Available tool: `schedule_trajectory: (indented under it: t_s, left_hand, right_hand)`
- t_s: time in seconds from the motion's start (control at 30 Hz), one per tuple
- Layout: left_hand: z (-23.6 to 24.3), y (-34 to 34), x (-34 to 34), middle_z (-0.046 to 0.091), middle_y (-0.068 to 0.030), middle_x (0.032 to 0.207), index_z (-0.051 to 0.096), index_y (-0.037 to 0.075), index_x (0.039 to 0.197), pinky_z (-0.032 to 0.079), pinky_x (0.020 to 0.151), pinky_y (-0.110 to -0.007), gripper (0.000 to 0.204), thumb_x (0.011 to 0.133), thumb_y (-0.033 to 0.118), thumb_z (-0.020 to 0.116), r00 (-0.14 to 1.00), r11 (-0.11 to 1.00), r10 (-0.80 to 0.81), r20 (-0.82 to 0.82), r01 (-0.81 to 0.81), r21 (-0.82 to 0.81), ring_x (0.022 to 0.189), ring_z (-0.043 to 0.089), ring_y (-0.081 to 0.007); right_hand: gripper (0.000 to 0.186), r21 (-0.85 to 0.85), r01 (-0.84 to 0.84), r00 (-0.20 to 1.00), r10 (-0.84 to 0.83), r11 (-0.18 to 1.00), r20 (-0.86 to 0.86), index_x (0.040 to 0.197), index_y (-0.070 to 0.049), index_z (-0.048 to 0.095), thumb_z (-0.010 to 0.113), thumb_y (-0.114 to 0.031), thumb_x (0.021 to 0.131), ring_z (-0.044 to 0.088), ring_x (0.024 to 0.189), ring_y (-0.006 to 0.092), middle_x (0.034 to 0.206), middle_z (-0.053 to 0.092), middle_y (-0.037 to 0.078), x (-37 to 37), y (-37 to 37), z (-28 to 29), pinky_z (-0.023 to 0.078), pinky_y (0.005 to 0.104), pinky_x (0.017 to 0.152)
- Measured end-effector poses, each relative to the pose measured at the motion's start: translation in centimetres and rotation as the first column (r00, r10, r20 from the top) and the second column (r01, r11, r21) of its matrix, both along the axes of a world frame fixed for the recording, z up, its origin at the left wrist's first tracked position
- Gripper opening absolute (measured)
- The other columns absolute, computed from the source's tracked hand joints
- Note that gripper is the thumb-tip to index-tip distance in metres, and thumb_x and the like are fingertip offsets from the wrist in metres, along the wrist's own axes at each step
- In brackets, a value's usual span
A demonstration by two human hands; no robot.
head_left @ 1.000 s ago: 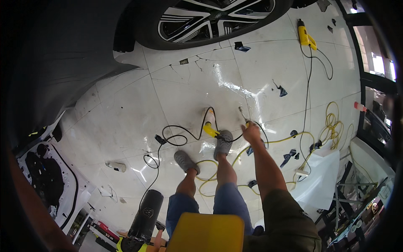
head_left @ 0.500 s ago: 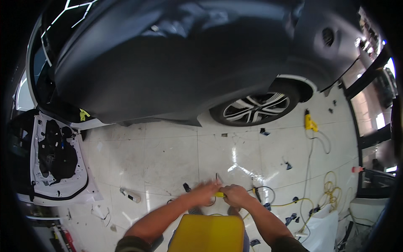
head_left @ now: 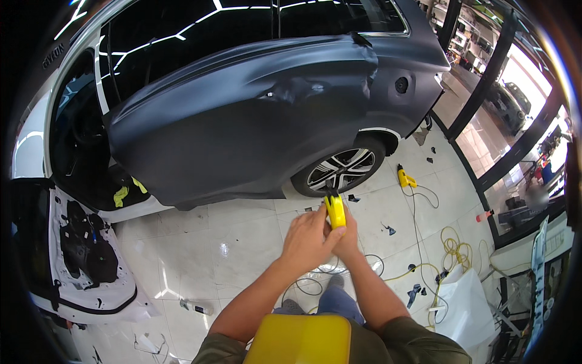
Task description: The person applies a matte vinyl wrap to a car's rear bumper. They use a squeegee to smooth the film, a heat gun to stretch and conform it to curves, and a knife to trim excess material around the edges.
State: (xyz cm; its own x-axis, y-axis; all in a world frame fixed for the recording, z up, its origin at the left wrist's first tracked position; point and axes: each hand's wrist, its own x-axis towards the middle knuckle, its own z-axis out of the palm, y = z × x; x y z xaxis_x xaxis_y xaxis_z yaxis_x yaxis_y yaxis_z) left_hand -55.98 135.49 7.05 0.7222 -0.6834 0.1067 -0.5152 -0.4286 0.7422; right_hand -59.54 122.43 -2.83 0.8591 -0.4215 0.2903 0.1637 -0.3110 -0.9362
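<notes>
My left hand [head_left: 308,238] and my right hand [head_left: 347,241] are together in front of me, both closed around the lower part of a yellow hand tool [head_left: 336,212]. A black end tops the tool, and its exact kind I cannot make out. My left thumb lies across its lower side, while several right fingers are hidden behind it. Beyond my hands stands a car whose side is covered by a dark grey matte wrap film [head_left: 242,139]. The film's lower edge hangs loose near the rear wheel [head_left: 342,171], which appears just past the tool.
A yellow heat gun [head_left: 407,177] with a cable lies right of the wheel. Yellow hose [head_left: 456,249], film scraps [head_left: 414,295] and a bottle [head_left: 197,307] are on the tiled floor. The car's open door [head_left: 91,255] juts out at left; a yellow panel [head_left: 297,341] sits before my body.
Both hands have moved up and forward, bringing the yellow tool into plain sight. My view has shifted, so more of the car's windows and the glass doors at right shows.
</notes>
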Motion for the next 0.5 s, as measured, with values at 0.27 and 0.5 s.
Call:
schedule_trajectory:
  t_s: [0.27,0.5]
  left_hand:
    - [-4.5,6.4,4.0,0.058,-0.0266,0.127,0.054,-0.006,0.128,0.043,0.103,-0.042,0.051,0.095,0.033,0.059,0.999,0.999,-0.025,0.029,0.024,0.03,0.12,0.055,-0.0403]
    - [-7.1,6.9,13.2,0.055,-0.0237,0.133,0.056,-0.006,0.126,0.039,0.108,-0.042,0.047,0.094,0.028,0.06,0.975,0.943,-0.13,0.181,0.066,0.326,0.125,0.052,-0.0373]
  right_hand:
    - [0.051,-0.011,0.091,0.99,-0.089,0.996,0.107,0.133,-0.001,0.047,0.069,-0.009,0.088,0.062,0.086,0.0126,0.098,0.067,0.007,6.4,-1.9,6.0,0.05,0.0277,0.08]
    - [0.047,0.115,0.133,0.982,-0.147,0.984,0.122,0.128,0.003,0.052,0.071,-0.012,0.088,0.062,0.094,0.0167,0.104,0.067,0.011,10.1,-5.6,2.9,0.048,0.0294,0.087]
